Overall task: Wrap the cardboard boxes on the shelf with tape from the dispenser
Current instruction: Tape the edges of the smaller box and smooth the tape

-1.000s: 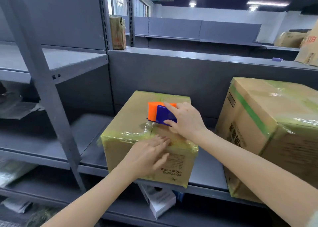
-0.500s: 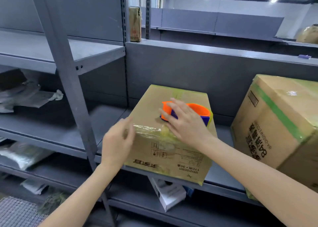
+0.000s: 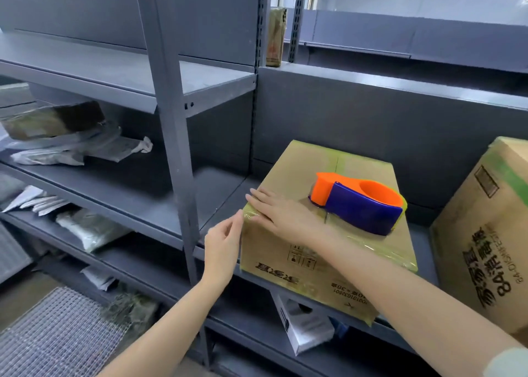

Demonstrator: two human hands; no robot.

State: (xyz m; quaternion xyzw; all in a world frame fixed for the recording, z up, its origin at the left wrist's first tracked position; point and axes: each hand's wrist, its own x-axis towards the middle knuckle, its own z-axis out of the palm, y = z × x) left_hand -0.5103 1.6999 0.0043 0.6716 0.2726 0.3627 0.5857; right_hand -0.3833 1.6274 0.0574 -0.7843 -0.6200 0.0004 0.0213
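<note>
- Pressing down open and flat, the right hand [image 3: 281, 216] is smoothing tape [image 3: 371, 245] onto the box [image 3: 314, 265] corner.
- Left hand [image 3: 225, 241] steadies that edge; can't tell if it's pinching.
- Dispenser [image 3: 363, 205] sits on top, let go, within reach.

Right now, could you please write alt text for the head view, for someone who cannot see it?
A right hand presses flat on the near left corner of a taped box on a shelf, the left hand touching that corner's edge. An orange-and-blue dispenser sits unheld on the box.
</note>
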